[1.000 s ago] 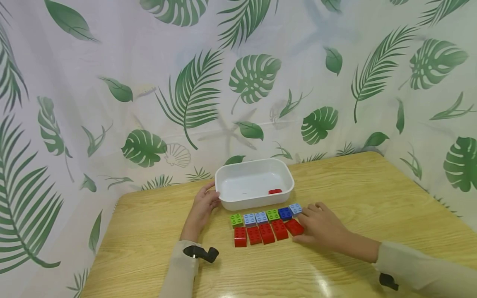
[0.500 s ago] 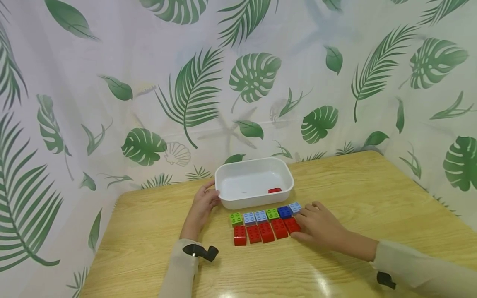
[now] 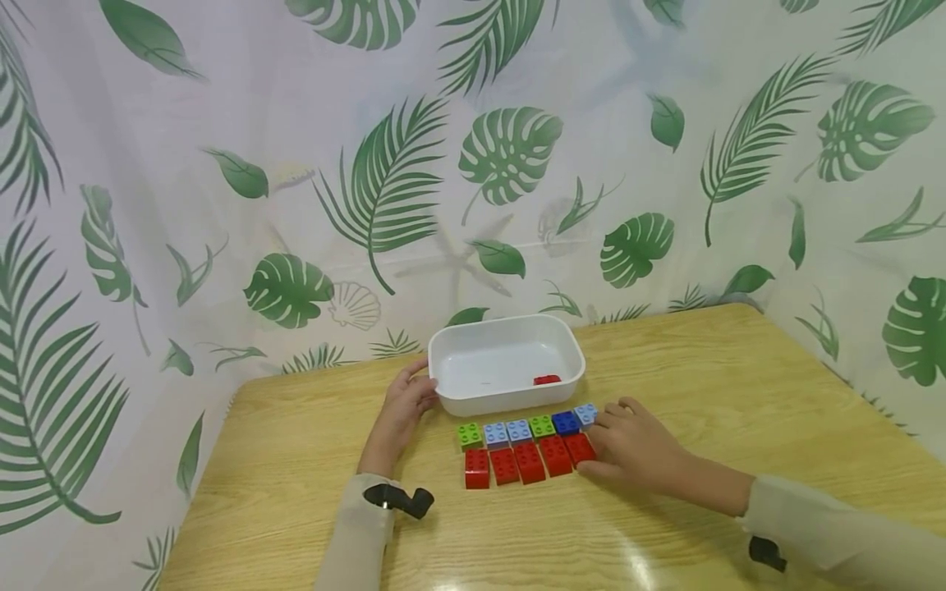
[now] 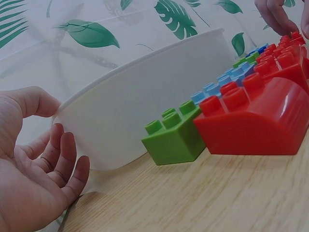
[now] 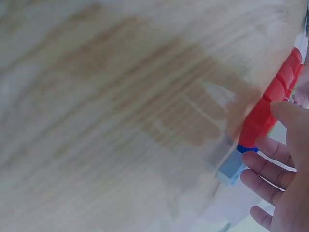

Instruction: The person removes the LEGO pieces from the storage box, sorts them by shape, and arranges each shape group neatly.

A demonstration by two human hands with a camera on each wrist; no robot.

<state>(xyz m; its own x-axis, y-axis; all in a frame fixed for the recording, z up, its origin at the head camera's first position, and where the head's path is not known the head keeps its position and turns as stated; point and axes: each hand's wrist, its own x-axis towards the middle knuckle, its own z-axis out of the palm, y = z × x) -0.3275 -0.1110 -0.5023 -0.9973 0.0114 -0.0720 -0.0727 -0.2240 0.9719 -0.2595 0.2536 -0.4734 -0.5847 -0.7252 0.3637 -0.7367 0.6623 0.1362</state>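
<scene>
My left hand (image 3: 401, 408) holds the left end of a white tub (image 3: 473, 404); in the left wrist view its thumb is at the rim and its curled fingers lie by the outer wall. My right hand (image 3: 636, 443) pinches the rightmost red toy brick (image 3: 580, 447) between thumb and index finger. In the right wrist view that red brick (image 5: 256, 123) lies along the thumb, with the other fingers beside a light blue brick (image 5: 231, 166). A row of green, light blue and dark blue bricks (image 3: 566, 423) runs behind the row of red ones (image 3: 529, 461).
One red brick (image 3: 547, 380) lies inside the tub at its front right. Both rows stand on a wooden table (image 3: 517, 542) just in front of the tub. A leaf-print cloth (image 3: 414, 180) hangs behind and at both sides.
The rightmost red brick, tilted a second ago, has been turned and pushed left into line with the other red bricks by my right hand. My left hand stays at the tub.
</scene>
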